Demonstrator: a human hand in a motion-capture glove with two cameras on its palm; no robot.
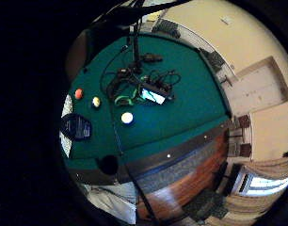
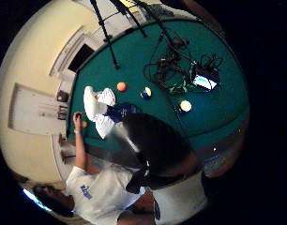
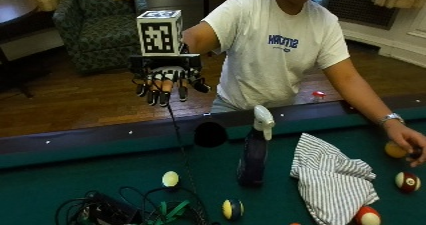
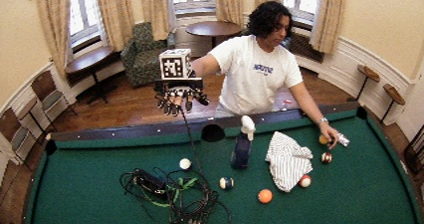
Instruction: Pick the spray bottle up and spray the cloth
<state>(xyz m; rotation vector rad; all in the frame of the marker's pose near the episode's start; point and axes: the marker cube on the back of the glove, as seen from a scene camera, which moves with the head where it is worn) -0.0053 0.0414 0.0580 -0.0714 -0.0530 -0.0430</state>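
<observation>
The black-gloved right hand (image 3: 166, 87) hangs in the air above the wooden rail, fingers hanging loose and apart — holding nothing. Well below it, on the green felt surface (image 3: 60, 180), the dark blue spray bottle with a white trigger head (image 3: 253, 152) stands upright, just beside the crumpled white-and-grey striped cloth (image 3: 336, 182). The bare left hand (image 3: 406, 144) rests on an orange ball (image 3: 395, 150).

Matt green felt is covering the table (image 3: 80, 185), its rail (image 3: 80, 140) looking like dark polished wood. The striped cloth (image 3: 336, 182) is lying soft and creased. The bottle (image 3: 253, 157) is showing dark glossy plastic under a white plastic head. The balls (image 3: 170, 179) are shining smooth.
</observation>
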